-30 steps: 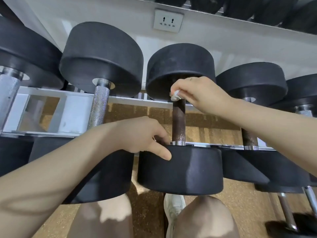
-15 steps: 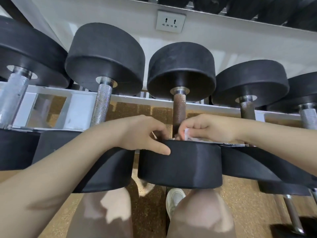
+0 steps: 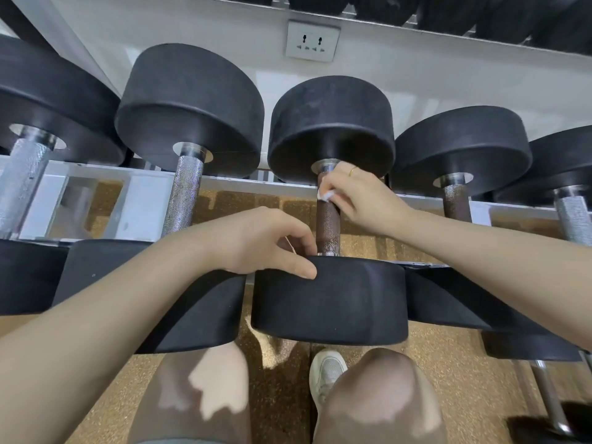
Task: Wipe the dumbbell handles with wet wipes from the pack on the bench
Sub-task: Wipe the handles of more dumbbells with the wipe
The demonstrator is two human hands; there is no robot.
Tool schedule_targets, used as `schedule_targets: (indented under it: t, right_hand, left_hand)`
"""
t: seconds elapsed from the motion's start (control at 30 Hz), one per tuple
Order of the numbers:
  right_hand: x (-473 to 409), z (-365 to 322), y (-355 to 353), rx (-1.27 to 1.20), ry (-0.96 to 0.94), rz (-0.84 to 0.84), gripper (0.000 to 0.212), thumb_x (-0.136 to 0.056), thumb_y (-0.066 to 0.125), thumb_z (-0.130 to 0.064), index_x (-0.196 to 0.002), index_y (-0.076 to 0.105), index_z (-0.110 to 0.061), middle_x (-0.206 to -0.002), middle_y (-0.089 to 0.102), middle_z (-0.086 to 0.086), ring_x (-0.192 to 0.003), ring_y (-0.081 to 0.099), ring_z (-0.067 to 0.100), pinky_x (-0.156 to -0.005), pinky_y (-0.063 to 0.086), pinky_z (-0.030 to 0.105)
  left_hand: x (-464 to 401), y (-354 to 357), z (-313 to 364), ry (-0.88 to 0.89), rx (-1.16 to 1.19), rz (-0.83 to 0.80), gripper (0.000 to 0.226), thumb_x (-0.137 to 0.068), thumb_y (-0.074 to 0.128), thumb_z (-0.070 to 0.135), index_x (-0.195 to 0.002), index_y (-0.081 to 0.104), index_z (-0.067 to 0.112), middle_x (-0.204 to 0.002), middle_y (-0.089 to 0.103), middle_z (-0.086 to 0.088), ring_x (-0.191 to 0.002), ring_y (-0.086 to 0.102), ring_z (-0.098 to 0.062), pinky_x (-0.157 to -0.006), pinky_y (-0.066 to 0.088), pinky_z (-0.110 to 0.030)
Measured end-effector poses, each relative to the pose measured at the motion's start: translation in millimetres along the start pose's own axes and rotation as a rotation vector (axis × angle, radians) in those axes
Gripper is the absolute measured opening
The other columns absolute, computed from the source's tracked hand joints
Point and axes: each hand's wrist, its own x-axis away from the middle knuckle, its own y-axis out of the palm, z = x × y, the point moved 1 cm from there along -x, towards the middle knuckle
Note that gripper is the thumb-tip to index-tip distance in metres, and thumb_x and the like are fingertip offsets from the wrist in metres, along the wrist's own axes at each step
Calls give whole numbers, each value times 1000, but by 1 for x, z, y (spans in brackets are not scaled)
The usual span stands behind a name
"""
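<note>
A black dumbbell lies on the white rack in front of me, its near head (image 3: 330, 299) toward me and its far head (image 3: 331, 129) at the wall. Its rusty brown handle (image 3: 327, 225) runs between them. My right hand (image 3: 358, 197) is curled round the upper part of that handle, pressing a crumpled white wet wipe (image 3: 326, 194) against it. My left hand (image 3: 266, 241) rests on the near head's top edge, thumb along the rim, fingers bent toward the handle's lower collar. The wipe pack is out of view.
More dumbbells sit on the rack: one with a silver handle (image 3: 182, 197) to the left, one with a brown handle (image 3: 455, 200) to the right, others at both edges. A wall socket (image 3: 312, 41) is above. My knees and a white shoe (image 3: 326, 373) are below, over cork flooring.
My right hand with the wipe slid from the top of the handle down to its lower collar, and is now back near the top. My left hand stayed on the near head.
</note>
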Motion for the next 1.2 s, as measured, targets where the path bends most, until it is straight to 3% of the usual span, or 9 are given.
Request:
schedule_targets:
  t: [0.23, 0.37, 0.43, 0.5, 0.6, 0.73, 0.83, 1.03, 1.2]
  right_hand:
    - [29, -17, -11, -431, 108, -598, 16, -88, 61, -12, -80, 65, -26, -79, 63, -19, -78, 57, -6, -74, 42, 9]
    - [6, -5, -24, -604, 359, -14, 18, -87, 61, -5, -77, 63, -19, -75, 69, 10, -71, 61, 10, -68, 50, 15]
    - [-6, 0, -23, -384, 440, 152, 11, -87, 61, -9, -83, 64, -19, -88, 68, 6, -77, 60, 12, -72, 49, 18]
    - [-11, 6, -15, -223, 461, 129, 12, -89, 57, -10, -91, 66, -18, -90, 66, 0, -75, 56, 9, -68, 43, 13]
    - [-3, 1, -9, -490, 461, 53, 21, -86, 56, 1, -77, 66, -16, -75, 69, 2, -60, 54, 9, -60, 45, 12]
    - [29, -24, -9, -637, 350, -365, 31, -81, 62, 3, -64, 67, -22, -70, 66, -13, -69, 59, 2, -72, 49, 18]
    - [38, -26, -9, -793, 508, -495, 32, -84, 59, 7, -68, 69, -19, -73, 63, -1, -73, 58, 10, -77, 48, 26]
    - [10, 14, -1, -1114, 1132, 122, 35, -80, 32, 22, -81, 58, -2, -68, 62, 8, -64, 60, 19, -49, 50, 23]
    - [-12, 43, 16, -1068, 1332, 444, 35, -91, 34, 7, -117, 57, -1, -108, 62, 14, -82, 63, 27, -48, 54, 31]
  left_hand:
    - [-1, 0, -1, 13, 23, 0, 19, -78, 71, 32, -95, 68, 25, -83, 64, 18, -84, 63, -5, -81, 47, -21]
    - [-2, 1, -3, 16, 46, 13, 17, -77, 71, 33, -93, 68, 28, -81, 65, 19, -82, 63, -4, -82, 48, -23]
    - [-2, 2, -5, 0, 76, 13, 15, -76, 71, 33, -91, 68, 30, -80, 66, 22, -82, 64, -3, -83, 50, -24]
    - [-2, 2, -6, -5, 85, 3, 15, -76, 71, 34, -90, 68, 31, -79, 65, 26, -81, 64, -3, -82, 50, -24]
    - [-3, 2, -7, 14, 83, 3, 15, -76, 71, 33, -90, 68, 30, -79, 65, 25, -81, 65, -4, -80, 50, -23]
    - [-4, 0, -5, 28, 71, 1, 16, -76, 72, 31, -92, 69, 27, -81, 67, 19, -80, 65, -4, -76, 48, -16]
    - [-4, -2, 0, 12, 54, -26, 19, -76, 72, 30, -94, 69, 24, -78, 67, 16, -81, 64, -5, -76, 47, -17]
    - [-5, -4, 1, -2, 12, -41, 18, -76, 71, 34, -93, 67, 30, -80, 64, 21, -83, 63, -2, -79, 46, -18]
    - [-4, -3, 0, -20, 22, -37, 18, -76, 71, 35, -94, 68, 31, -80, 65, 23, -83, 63, 0, -78, 47, -17]
